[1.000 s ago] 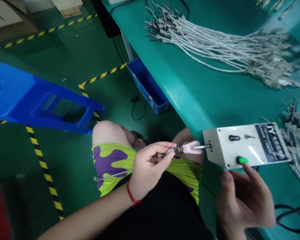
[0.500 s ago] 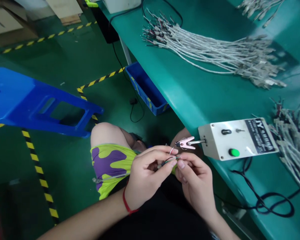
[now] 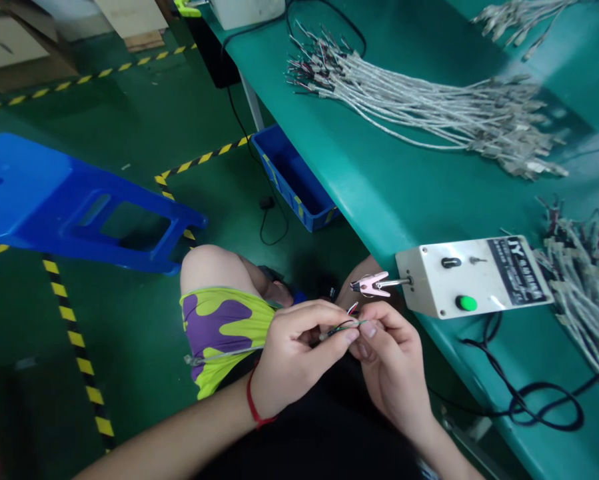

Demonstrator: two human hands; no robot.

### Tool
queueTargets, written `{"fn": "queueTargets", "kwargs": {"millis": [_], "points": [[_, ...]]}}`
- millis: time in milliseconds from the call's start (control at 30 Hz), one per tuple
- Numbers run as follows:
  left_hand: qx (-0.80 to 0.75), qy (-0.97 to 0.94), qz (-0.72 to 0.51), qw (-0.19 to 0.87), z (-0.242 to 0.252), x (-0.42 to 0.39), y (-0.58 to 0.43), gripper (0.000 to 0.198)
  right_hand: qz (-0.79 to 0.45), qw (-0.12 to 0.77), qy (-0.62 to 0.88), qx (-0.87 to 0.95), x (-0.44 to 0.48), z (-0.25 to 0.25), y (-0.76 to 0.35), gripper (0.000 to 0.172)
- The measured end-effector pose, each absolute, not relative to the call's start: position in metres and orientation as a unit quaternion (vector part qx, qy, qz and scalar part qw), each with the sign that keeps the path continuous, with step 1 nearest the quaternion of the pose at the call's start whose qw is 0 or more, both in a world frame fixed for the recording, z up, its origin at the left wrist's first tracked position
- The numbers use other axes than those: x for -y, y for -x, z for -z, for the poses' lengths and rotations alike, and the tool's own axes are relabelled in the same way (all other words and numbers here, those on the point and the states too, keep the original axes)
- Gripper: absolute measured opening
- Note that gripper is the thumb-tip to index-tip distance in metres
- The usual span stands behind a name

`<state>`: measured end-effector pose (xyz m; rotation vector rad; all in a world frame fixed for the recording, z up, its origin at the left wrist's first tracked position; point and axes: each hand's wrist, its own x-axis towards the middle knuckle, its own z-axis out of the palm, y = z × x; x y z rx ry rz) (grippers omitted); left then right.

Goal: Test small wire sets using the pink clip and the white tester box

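Note:
Thin wires [image 3: 346,325] at the end of a cable, some black, green, red and white, are pinched between the thumb and fingers of my left hand [image 3: 299,353]. My right hand [image 3: 394,360] pinches the green wire's tip just beside them. Part of the pale cable [image 3: 219,355] lies across my lap. Right above my fingers, a pink clip [image 3: 374,285] sits on the metal shaft of a white box [image 3: 479,277] with a green button. The clip is apart from the wires.
Bundles of white braided cables [image 3: 419,100] lie on the green table [image 3: 369,180], with another bundle [image 3: 584,287] at the right. A black cord [image 3: 529,417] loops beside the box. At left stand a blue stool [image 3: 79,193] and a blue bin [image 3: 299,180] on the floor.
My fingertips have shifted slightly. The white and red wire ends now stick up in a different position, and the green wire shows more between my hands.

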<state>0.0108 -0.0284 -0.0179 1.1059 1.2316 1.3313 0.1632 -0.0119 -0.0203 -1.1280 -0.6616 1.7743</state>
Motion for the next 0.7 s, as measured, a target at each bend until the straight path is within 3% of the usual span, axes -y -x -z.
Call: {"fn": "queueTargets", "kwargs": {"millis": [200, 333, 433, 700], "points": [[-0.471, -0.469, -0.537, 0.520, 0.014, 0.027, -0.007, 0.015, -0.709, 0.425, 0.500, 0.259, 0.009, 0.018, -0.163, 0.019], [-0.469, -0.476, -0.549, 0.502, 0.014, 0.026, -0.006, 0.018, -0.592, 0.492, 0.545, 0.333, 0.021, 0.024, -0.169, 0.010], [-0.471, -0.484, -0.550, 0.493, 0.016, 0.027, -0.006, 0.018, -0.519, 0.526, 0.526, 0.421, 0.031, 0.028, -0.174, 0.020], [-0.493, -0.478, -0.555, 0.470, 0.019, 0.023, -0.008, 0.016, -0.537, 0.532, 0.508, 0.413, 0.027, 0.034, -0.168, 0.009]]}}
